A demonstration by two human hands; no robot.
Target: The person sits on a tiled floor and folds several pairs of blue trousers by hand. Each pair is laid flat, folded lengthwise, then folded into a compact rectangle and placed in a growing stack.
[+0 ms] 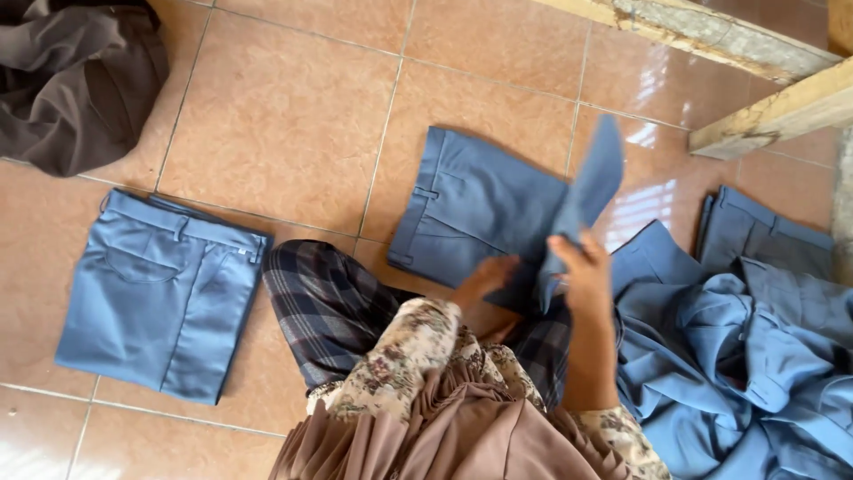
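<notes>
I look down on a tiled floor (293,107) with blue trousers (484,209) spread in front of my knees, waistband to the left. My right hand (586,267) has its fingers (569,247) closed around a fold of the trouser leg, lifting that end up off the floor so the cloth stands in the air above the hand. My left hand (487,277) lies lower, at the near edge of the same trousers; its fingers (502,265) reach into the cloth and touch it, but I cannot tell how far they are curled or whether they grip.

To the left, well apart from both hands, a folded pair of blue trousers (160,298) lies flat on the tiles. At the right, just beside my right forearm, a loose pile of blue garments (746,364) is heaped up. A dark brown cloth bundle (75,80) sits at the top left corner. Rough wooden beams (764,116) cross the top right. My plaid-clad leg (329,307) is folded beneath the work.
</notes>
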